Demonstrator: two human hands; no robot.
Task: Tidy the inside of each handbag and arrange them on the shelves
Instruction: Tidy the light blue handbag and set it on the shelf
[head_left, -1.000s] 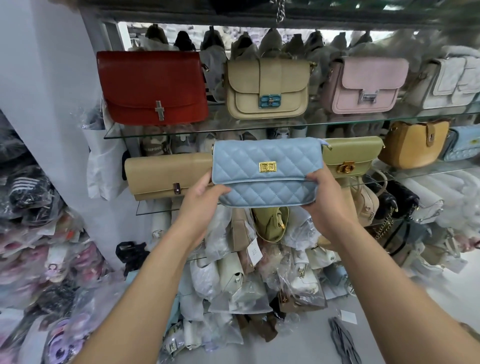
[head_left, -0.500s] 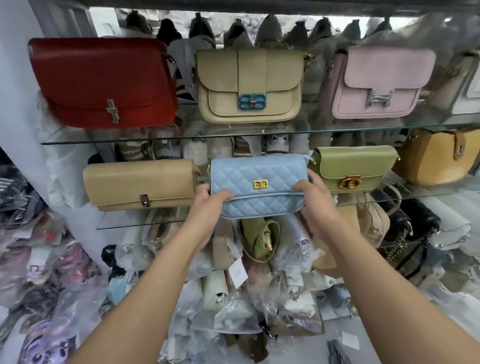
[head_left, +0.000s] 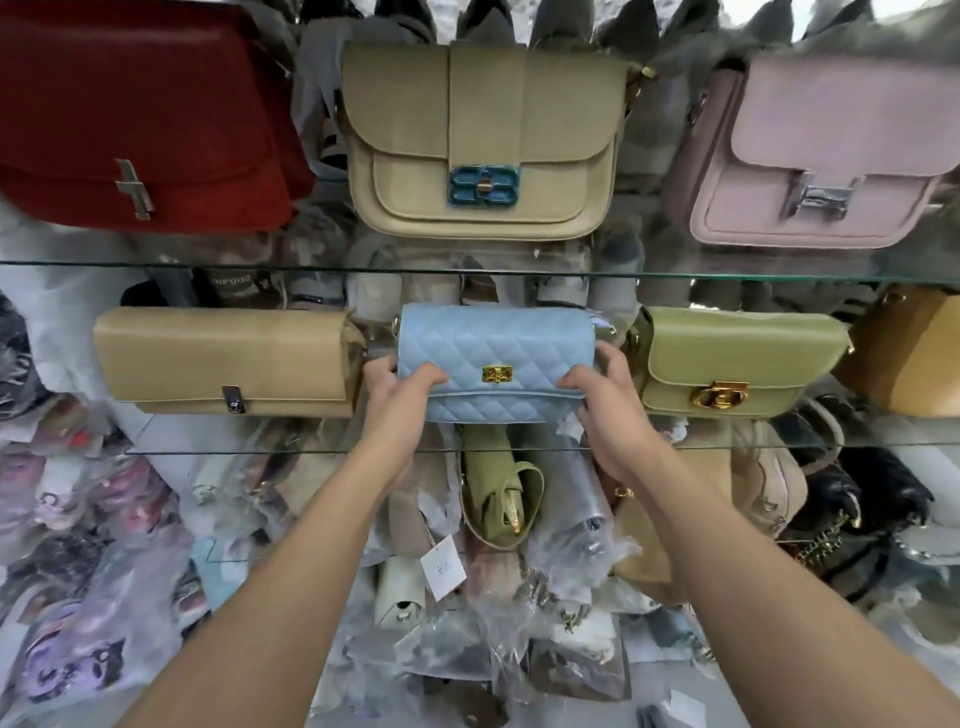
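A light blue quilted handbag (head_left: 496, 348) with a gold clasp stands on the middle glass shelf (head_left: 291, 439), between a long tan bag (head_left: 223, 358) and an olive green bag (head_left: 737, 358). My left hand (head_left: 397, 389) grips its lower left corner, thumb over the front. My right hand (head_left: 605, 389) grips the lower right corner the same way. The bag's flap is closed. On the upper glass shelf (head_left: 156, 267) stand a red bag (head_left: 140, 119), a beige bag (head_left: 480, 140) with a blue clasp and a pink bag (head_left: 821, 150).
A mustard bag (head_left: 909, 353) sits at the right end of the middle shelf. Below lie several plastic-wrapped bags, an olive bag (head_left: 498, 499) and a black chain bag (head_left: 852, 504). Wrapped goods are piled at the left (head_left: 78, 519).
Both hands carried the blue bag forward and set it into the gap on the middle shelf. The camera has moved closer to the shelves.
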